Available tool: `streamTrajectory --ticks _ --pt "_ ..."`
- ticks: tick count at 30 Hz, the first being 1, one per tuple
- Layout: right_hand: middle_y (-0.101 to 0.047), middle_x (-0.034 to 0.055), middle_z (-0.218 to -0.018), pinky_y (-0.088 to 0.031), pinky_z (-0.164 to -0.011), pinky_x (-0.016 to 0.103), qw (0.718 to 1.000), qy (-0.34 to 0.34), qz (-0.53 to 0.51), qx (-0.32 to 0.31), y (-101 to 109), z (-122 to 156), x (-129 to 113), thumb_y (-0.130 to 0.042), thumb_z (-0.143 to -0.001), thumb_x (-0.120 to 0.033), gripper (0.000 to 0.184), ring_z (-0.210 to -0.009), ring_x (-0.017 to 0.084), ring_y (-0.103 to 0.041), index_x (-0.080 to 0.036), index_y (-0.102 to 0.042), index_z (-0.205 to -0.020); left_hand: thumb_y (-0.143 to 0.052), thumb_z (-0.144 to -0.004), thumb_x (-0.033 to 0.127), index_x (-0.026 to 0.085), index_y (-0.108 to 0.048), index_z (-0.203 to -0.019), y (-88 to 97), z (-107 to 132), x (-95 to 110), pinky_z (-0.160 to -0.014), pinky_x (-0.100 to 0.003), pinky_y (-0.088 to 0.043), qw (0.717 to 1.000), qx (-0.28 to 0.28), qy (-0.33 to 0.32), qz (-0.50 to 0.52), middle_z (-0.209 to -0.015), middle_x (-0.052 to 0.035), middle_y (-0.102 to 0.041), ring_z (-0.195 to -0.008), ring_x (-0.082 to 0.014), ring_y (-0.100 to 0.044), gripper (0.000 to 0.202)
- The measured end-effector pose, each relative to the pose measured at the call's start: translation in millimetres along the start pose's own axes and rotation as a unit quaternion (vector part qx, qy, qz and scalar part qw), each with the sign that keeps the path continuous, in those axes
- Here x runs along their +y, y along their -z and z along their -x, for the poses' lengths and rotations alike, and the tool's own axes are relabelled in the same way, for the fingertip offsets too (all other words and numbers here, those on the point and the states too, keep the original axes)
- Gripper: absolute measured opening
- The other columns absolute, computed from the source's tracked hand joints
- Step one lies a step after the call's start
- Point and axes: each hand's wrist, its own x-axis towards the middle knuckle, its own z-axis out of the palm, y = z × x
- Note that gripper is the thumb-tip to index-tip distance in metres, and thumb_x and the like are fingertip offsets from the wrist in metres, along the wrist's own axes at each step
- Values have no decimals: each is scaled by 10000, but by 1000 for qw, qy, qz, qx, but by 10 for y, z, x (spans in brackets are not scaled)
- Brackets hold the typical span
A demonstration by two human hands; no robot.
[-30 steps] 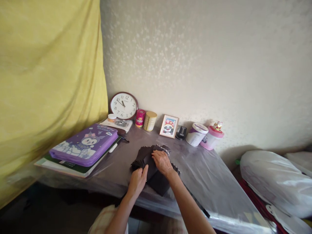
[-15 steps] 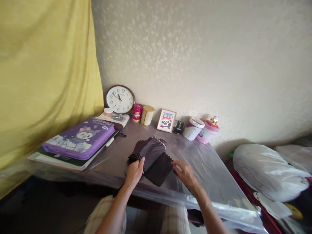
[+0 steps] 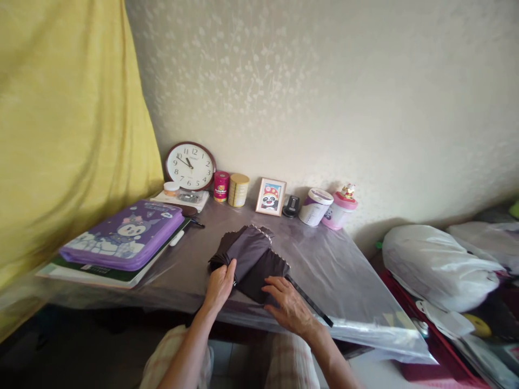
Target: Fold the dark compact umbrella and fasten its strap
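Note:
A folded dark brown cloth [image 3: 253,259] with a scalloped edge lies near the front of a table [image 3: 348,281] covered in clear plastic. My left hand [image 3: 219,283] grips the cloth's left edge, fingers curled round the folds. My right hand [image 3: 288,305] lies flat on the cloth's near right corner with the fingers spread. A thin dark strip [image 3: 310,302] runs from the cloth toward the table's front edge, just right of my right hand.
A purple cartoon case [image 3: 124,240] rests on books at left. Along the wall stand a clock [image 3: 190,166], a red tin [image 3: 221,186], a gold tin [image 3: 238,189], a small framed picture [image 3: 270,196], a white tub [image 3: 313,206] and a pink container [image 3: 340,210]. White bags [image 3: 438,265] lie at right; a yellow curtain [image 3: 60,135] hangs at left.
My right hand left the top of the cloth, swung out to the right, then came back onto the near right corner. The left hand kept its grip. The view shifted right.

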Motion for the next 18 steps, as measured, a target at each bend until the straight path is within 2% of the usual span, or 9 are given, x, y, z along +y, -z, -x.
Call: streamTrajectory --ticks 6,11,18 --pt "-565 70 -1133 -406 -932 379 1000 -1 4 21 -14 -6 -18 -596 -775 -233 278 -1097 206 -484 -218 -567 -1051 -271 -821 532 216 -418 -465 3 9 12 -508 -246 -328 1000 -2 6 10 -509 -47 -565 -536 -162 -547 498" --pt "-548 57 -1176 -397 -939 372 1000 0 12 4 -42 -2 -60 -637 -746 -289 336 -1110 203 -470 -231 -560 -1068 -257 -823 538 225 -391 -464 4 9 10 -526 -259 -333 1000 -4 0 2 -497 -48 -555 -536 -175 -549 495" --pt "-591 54 -1091 -418 -909 352 1000 -8 9 14 -81 -5 -61 -601 -781 -259 247 -1061 193 -501 -214 -578 -1023 -257 -818 537 226 -382 -458 6 4 2 -538 -258 -335 1000 -4 -5 -4 -490 -41 -542 -534 -171 -545 493"
